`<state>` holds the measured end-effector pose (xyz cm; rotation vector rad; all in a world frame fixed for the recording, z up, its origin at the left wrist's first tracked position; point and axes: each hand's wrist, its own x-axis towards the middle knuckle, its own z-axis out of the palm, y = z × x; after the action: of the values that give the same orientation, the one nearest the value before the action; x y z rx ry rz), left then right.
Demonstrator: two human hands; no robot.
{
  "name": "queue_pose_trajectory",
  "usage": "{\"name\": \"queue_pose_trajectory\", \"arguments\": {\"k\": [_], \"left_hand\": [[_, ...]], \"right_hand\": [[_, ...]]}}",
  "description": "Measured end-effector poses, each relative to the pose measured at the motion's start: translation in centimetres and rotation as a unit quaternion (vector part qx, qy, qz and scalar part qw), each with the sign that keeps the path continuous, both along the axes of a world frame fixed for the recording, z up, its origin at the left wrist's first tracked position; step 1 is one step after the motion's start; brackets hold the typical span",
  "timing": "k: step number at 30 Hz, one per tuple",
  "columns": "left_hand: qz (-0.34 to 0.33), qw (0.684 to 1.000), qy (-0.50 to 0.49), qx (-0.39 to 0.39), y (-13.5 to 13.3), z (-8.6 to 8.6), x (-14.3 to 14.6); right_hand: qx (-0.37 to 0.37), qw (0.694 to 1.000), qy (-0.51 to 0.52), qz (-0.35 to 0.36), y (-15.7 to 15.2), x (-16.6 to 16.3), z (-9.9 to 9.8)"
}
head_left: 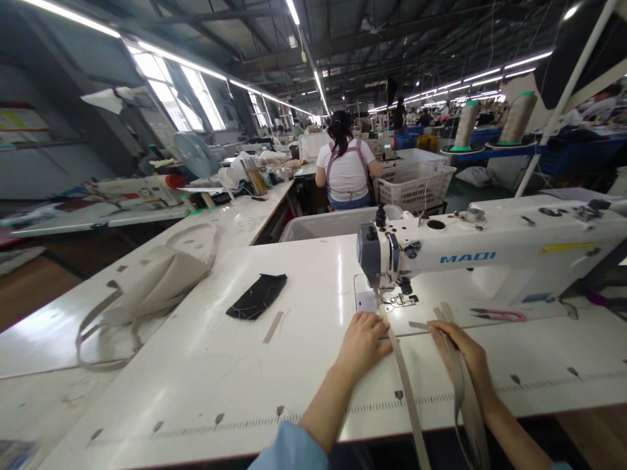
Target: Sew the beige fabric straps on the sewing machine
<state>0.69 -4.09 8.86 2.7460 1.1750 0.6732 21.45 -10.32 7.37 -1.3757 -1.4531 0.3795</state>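
Note:
A beige fabric strap runs from under the needle area of the white sewing machine down over the table's front edge. My left hand lies just in front of the presser foot, its fingers closed on this strap at the left side. To the right, my right hand pinches a bundle of similar beige straps, which hang down past the edge. A short strap end pokes out left of those fingers. Pink-handled thread snips lie behind my right hand, near the machine bed.
Left on the white table lie a black fabric piece and a short beige strip. A beige bag with straps rests on the side table. Ahead, a person sits beside a white basket. Thread cones stand right.

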Motion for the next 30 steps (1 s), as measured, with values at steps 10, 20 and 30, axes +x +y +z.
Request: {"name": "queue_pose_trajectory", "arguments": {"k": [10,20,30], "left_hand": [[0.007,1.0,0.007,0.0,-0.2,0.0,0.1],[0.014,1.0,0.006,0.008,-0.3,-0.3,0.1],[0.012,1.0,-0.003,0.021,-0.3,-0.2,0.1]], "right_hand": [[0.024,0.988,-0.115,0.104,-0.5,0.2,-1.2],[0.055,0.972,-0.192,0.127,-0.1,0.1,-2.0],[0.047,0.96,-0.221,0.167,-0.7,-0.3,-0.9]]}}
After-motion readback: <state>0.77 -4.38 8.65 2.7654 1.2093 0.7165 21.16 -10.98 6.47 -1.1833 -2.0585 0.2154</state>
